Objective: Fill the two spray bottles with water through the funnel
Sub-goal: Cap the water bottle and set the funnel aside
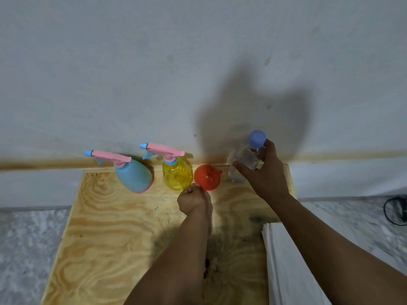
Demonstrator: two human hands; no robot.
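Note:
Two spray bottles stand at the back of a plywood board (105, 227), each with a pink trigger head: a blue one (134, 175) on the left and a yellow see-through one (176, 173) beside it. An orange funnel (207, 177) lies to the right of the yellow bottle. My left hand (192, 200) is curled at the funnel's near rim and touches it. A clear water bottle (246, 159) with a blue cap stands at the back right, and my right hand (262, 172) grips its body, with thumb and fingers around it.
The board sits on a pale speckled floor against a grey wall (198, 62). A stack of white sheets (293, 260) lies along the board's right front edge. A black cable (394, 210) curls on the floor at far right.

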